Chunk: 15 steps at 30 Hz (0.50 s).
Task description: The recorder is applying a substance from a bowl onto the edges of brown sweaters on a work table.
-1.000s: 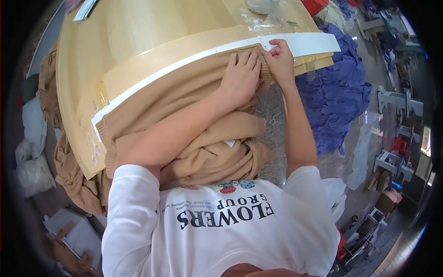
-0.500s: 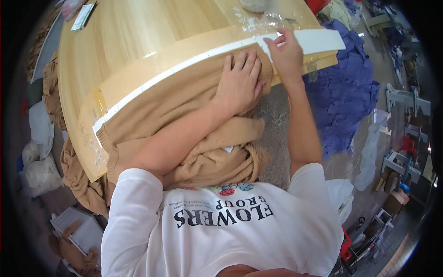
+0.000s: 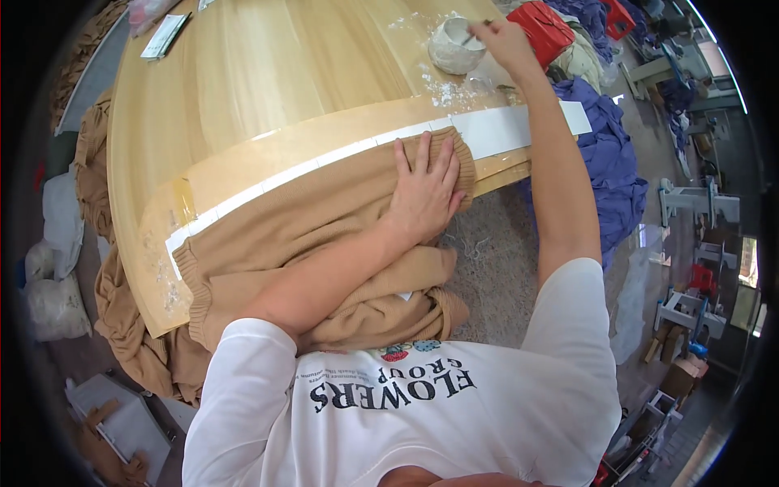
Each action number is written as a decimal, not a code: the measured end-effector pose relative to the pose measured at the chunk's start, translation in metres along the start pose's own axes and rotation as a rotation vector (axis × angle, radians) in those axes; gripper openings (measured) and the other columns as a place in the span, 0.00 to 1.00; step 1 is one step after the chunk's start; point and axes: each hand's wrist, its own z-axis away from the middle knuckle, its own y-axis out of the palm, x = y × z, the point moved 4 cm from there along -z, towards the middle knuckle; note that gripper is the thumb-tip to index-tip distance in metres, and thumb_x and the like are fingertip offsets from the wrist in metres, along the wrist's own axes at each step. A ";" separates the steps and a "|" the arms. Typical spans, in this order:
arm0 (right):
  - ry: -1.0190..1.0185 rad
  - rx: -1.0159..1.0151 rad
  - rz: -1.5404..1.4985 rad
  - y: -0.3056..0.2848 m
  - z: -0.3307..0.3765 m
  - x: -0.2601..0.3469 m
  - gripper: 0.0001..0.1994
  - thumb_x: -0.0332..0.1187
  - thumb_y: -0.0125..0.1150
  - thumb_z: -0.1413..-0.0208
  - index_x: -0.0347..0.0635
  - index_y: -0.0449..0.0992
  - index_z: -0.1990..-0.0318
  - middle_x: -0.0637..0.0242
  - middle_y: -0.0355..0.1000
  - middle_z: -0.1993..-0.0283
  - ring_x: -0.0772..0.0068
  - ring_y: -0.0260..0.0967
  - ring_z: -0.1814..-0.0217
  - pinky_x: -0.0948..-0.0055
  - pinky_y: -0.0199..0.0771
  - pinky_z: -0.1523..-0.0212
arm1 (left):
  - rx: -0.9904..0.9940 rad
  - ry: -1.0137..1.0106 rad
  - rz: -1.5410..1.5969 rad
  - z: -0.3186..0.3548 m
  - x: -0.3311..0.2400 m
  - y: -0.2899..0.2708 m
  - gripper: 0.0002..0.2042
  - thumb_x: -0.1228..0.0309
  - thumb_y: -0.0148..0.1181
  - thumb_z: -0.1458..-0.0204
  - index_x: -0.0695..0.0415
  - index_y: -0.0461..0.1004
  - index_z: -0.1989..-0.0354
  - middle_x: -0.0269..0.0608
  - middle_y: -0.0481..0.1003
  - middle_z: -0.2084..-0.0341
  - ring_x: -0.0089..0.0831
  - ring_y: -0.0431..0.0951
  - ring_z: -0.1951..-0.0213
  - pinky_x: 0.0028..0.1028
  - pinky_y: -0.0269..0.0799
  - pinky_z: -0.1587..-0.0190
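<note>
Tan sweater [image 3: 324,219] lies over the desk's near edge, its hem against a white strip [image 3: 503,130]. Left hand [image 3: 426,191] presses flat on it, fingers spread, gripping nothing. Right hand [image 3: 503,40] pinches a thin stick at a white bowl [image 3: 454,45] near the far edge. Step looks like loading the stick; next it needs carrying to the hem.

sweater [image 3: 308,219]: tan | strip [image 3: 503,130]: white | table [image 3: 268,73]: pale wood | bowl [image 3: 454,45]: whitish, perhaps powder-dusted | cloth heap [image 3: 608,178]: blue
</note>
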 end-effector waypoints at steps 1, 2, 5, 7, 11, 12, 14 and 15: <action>0.035 -0.049 -0.121 -0.003 -0.001 0.000 0.20 0.50 0.52 0.49 0.40 0.78 0.69 0.55 0.73 0.74 0.55 0.71 0.70 0.62 0.67 0.67 | 0.002 -0.002 0.000 0.000 0.001 -0.001 0.27 0.56 0.48 0.50 0.62 0.60 0.45 0.47 0.56 0.41 0.54 0.49 0.38 0.64 0.38 0.44; 0.072 -0.097 -0.242 -0.006 -0.003 0.000 0.22 0.51 0.51 0.49 0.38 0.78 0.70 0.55 0.73 0.75 0.56 0.71 0.71 0.63 0.67 0.69 | 0.006 -0.005 0.000 0.000 0.001 -0.001 0.27 0.56 0.48 0.50 0.62 0.60 0.45 0.47 0.56 0.41 0.54 0.49 0.38 0.65 0.38 0.44; 0.110 -0.072 -0.351 -0.005 -0.003 -0.002 0.18 0.44 0.57 0.49 0.35 0.78 0.69 0.65 0.74 0.76 0.71 0.71 0.72 0.72 0.66 0.70 | -0.003 -0.007 0.012 -0.001 0.000 0.000 0.27 0.56 0.48 0.50 0.61 0.61 0.45 0.47 0.56 0.41 0.55 0.49 0.39 0.66 0.38 0.45; 0.027 -0.239 -0.569 -0.013 -0.002 -0.008 0.12 0.36 0.56 0.46 0.33 0.75 0.70 0.67 0.74 0.74 0.72 0.73 0.70 0.75 0.69 0.70 | -0.010 0.002 0.017 -0.004 -0.001 0.001 0.27 0.56 0.48 0.50 0.61 0.61 0.45 0.47 0.56 0.41 0.55 0.49 0.39 0.66 0.38 0.45; 0.237 -0.078 -0.546 -0.013 0.004 -0.006 0.13 0.36 0.54 0.45 0.32 0.73 0.69 0.64 0.71 0.76 0.78 0.67 0.76 0.80 0.68 0.73 | -0.015 0.001 -0.014 -0.003 0.002 0.000 0.27 0.55 0.47 0.50 0.60 0.61 0.45 0.46 0.56 0.41 0.55 0.49 0.39 0.66 0.39 0.45; 0.239 -0.073 -0.547 -0.010 0.006 -0.006 0.13 0.36 0.54 0.45 0.32 0.73 0.69 0.64 0.71 0.76 0.78 0.67 0.76 0.80 0.68 0.73 | -0.009 0.004 -0.025 -0.003 0.002 0.001 0.27 0.55 0.47 0.49 0.60 0.61 0.45 0.46 0.56 0.41 0.55 0.49 0.39 0.66 0.39 0.45; 0.233 0.051 -0.762 -0.002 0.013 0.004 0.14 0.36 0.53 0.43 0.31 0.73 0.68 0.62 0.71 0.75 0.76 0.69 0.76 0.78 0.71 0.73 | -0.006 -0.006 -0.019 -0.002 0.003 0.002 0.27 0.55 0.47 0.49 0.60 0.61 0.45 0.45 0.56 0.41 0.55 0.49 0.39 0.67 0.39 0.46; 0.204 -0.047 -0.842 -0.001 0.017 -0.001 0.15 0.38 0.51 0.42 0.32 0.72 0.66 0.62 0.71 0.74 0.74 0.71 0.76 0.76 0.74 0.74 | -0.008 -0.015 -0.014 -0.002 0.003 0.003 0.27 0.55 0.47 0.49 0.59 0.61 0.45 0.45 0.56 0.41 0.55 0.49 0.39 0.67 0.39 0.46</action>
